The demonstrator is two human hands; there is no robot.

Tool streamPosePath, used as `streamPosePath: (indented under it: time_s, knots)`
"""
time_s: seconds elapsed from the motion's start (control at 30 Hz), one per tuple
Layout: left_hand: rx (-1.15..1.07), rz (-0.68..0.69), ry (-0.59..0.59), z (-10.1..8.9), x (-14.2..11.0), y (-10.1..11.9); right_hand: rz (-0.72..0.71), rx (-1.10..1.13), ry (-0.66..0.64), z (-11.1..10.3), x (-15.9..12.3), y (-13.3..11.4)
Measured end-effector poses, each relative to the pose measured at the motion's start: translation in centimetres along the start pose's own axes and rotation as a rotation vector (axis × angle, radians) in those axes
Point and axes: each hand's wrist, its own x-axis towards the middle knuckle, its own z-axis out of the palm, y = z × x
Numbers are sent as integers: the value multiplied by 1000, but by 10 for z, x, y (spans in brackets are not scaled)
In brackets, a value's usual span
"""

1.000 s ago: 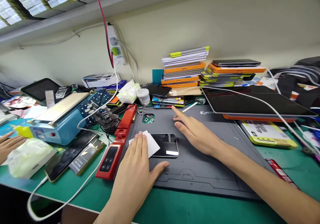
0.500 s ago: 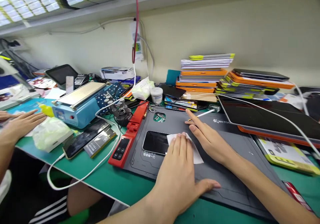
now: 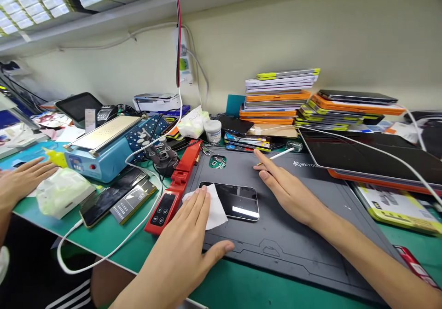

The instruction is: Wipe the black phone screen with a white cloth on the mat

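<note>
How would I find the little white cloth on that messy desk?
Look at the big dark grey mat in the middle of the green bench. Near its left end lies a black phone, screen up. The white cloth covers the phone's left end, pressed flat under the left hand; it is the only white sheet lying on the mat.
</note>
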Motion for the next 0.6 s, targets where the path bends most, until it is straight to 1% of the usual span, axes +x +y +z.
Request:
streamPosePath:
  time_s: [0.13,0.2,0.33,0.4,0.47,0.6]
  knots:
    - [-66,-66,-106,4,26,0,-6,2,-1,0,1,-1]
    - [-52,-75,-86,8,32,7,-9,2,0,0,0,0]
    - [59,-17,83,17,22,39,-2,-6,11,0,-2,1]
    - [83,-6,136,20,18,57,5,-10,17,-1,-2,2]
    - [87,-25,136,19,22,73,7,-7,14,-1,-1,1]
    - [86,-70,49,16,44,94,10,17,22,1,4,4]
